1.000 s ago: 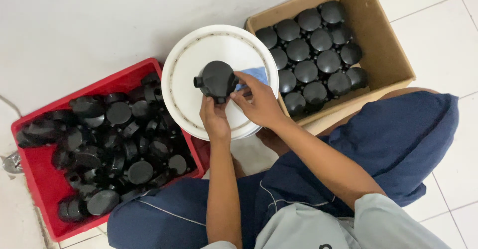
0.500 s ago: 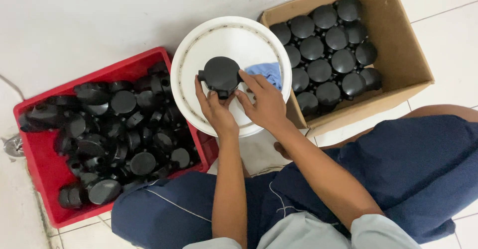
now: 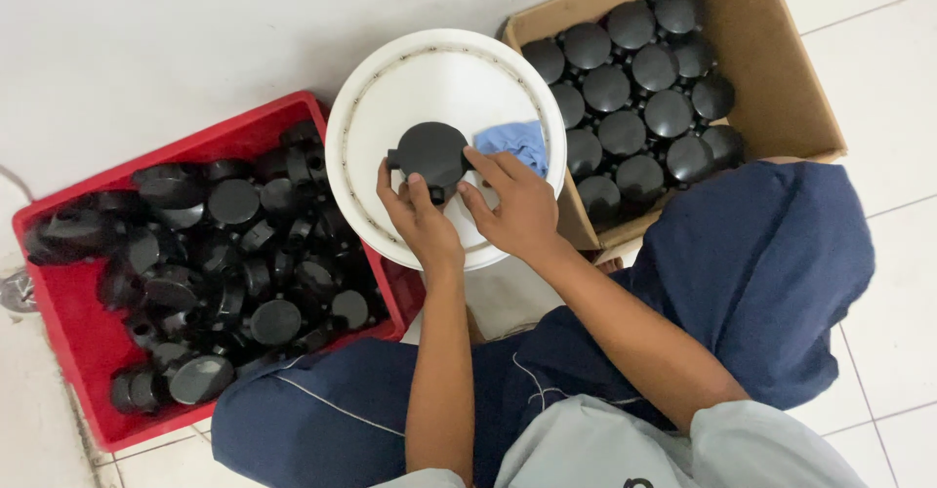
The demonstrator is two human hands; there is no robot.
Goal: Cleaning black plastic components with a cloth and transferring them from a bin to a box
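While both hands work on it, the black round box sits at the middle of the white lid, flat face up, short stubs jutting from its rim at the left and lower edges. Being round, it has no long axis; its flat top points up toward the camera. Judged from its look, it is moulded plastic: light, stiff, smooth, not fragile, best taken by the rim or a stub. Left hand has fingers curled against the lower left rim, pinching near the lower stub. Right hand has fingers pressed on the lower right rim and top. A blue cloth lies just beside the box. Red crate to the left holds loose black boxes; cardboard box to the right holds them in rows.
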